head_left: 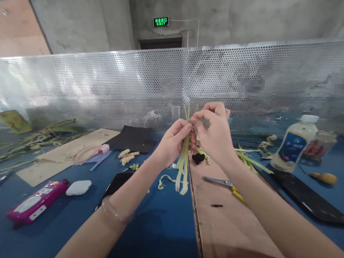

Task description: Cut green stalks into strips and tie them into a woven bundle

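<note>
Upright in front of me, a bundle of pale green leaf strips [183, 162] hangs from my left hand [175, 139], whose thumb and fingers are closed round its upper part. Thin stalk ends stick up above the grip, while the wider ends fan out and curl below. My right hand [216, 127] meets the left at the top of the bundle, thumb and forefinger pinched together; what lies between those fingertips is too small to make out. Scissors [218, 181] with yellow handles lie below my right forearm. A small black clump [198, 158] rests just beneath the hands.
A perforated metal screen [109, 87] closes off the table's back. Leaves [41, 139], brown paper [64, 155], a purple packet [39, 203] and a white case [78, 188] lie left. A bottle [293, 145] and black phone-like slab [313, 197] are right.
</note>
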A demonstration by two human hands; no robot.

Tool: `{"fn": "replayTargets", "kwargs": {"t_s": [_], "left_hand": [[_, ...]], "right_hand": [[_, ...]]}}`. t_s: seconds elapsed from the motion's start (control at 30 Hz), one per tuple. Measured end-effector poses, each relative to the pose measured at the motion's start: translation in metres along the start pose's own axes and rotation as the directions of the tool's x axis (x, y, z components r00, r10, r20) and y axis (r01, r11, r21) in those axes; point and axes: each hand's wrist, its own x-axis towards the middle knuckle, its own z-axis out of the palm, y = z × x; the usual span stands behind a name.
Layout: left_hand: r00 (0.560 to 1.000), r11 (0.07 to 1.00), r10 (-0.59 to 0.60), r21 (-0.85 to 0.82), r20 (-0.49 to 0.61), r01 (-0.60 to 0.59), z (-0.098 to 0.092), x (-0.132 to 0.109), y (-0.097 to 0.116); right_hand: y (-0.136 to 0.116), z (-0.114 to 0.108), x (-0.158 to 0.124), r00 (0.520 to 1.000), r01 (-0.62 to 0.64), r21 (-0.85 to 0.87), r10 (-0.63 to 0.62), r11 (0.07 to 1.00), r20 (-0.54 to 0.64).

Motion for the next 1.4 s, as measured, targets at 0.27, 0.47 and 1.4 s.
{"fn": "replayTargets", "kwargs": {"t_s": [0.27, 0.47, 1.4], "left_hand": [[1.0, 1.0, -0.016, 0.004, -0.011, 0.016, 0.0, -0.001, -0.001], [1.0, 1.0, -0.018, 0.006, -0.008, 0.018, -0.001, -0.001, -0.002], [0.984, 0.993, -0.117, -0.047, -0.136, 0.111, 0.0, -0.004, -0.01]], "right_hand": [[0.001, 0.003, -0.001, 1.0, 0.004, 0.0, -0.004, 1.0, 0.006], [0.002, 0.006, -0.002, 1.0, 0.011, -0.007, -0.011, 1.0, -0.005], [0.034, 0.006, 0.006, 0.949, -0.209, 0.554, 0.031, 0.806, 0.313]]}}
